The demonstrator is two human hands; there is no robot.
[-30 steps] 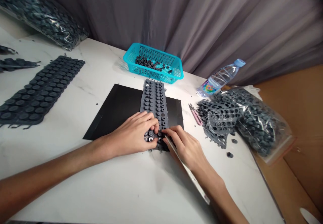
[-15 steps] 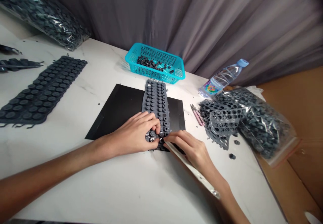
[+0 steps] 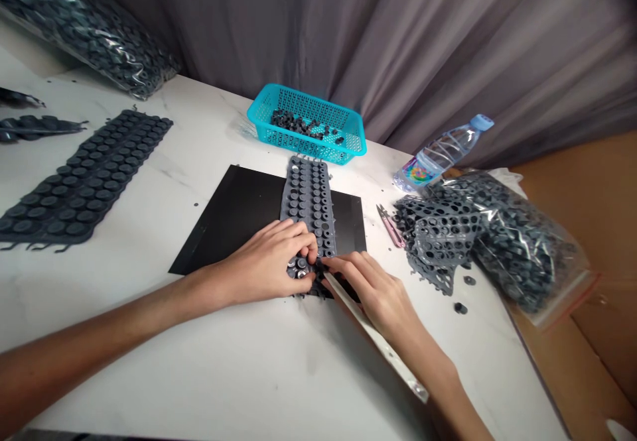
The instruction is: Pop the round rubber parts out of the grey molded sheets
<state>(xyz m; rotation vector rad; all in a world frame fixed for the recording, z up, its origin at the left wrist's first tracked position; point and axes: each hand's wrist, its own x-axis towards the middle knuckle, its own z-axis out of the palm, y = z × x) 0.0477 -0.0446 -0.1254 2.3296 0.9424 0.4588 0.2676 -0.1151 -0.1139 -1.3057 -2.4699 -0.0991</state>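
A dark grey knobbed rubber sheet (image 3: 310,192) lies lengthwise across a black board (image 3: 219,219). Over its near end, my left hand (image 3: 271,255) is curled, with thumb and fingers closed on the sheet's edge and knobs. A few knobs there carry shiny silvery rings. My right hand (image 3: 375,288) pinches the upper end of a long, thin pale strip (image 3: 375,338), its fingertips touching the sheet beside my left fingers. The strip slants down toward my right forearm, with a brownish underside. What exactly sits between the right fingertips is hidden.
A turquoise basket (image 3: 357,142) with small dark pieces stands behind. Another knobbed sheet (image 3: 89,182) lies left, below a filled plastic bag (image 3: 99,36). To the right are pink thread snips (image 3: 391,227), perforated sheet scraps (image 3: 442,235), a water bottle (image 3: 442,152) and a second bag (image 3: 527,255).
My right hand has shifted slightly, its fingertips a little higher against the sheet, and the strip's lower end has swung slightly down and left. My left hand stays nearly in place.
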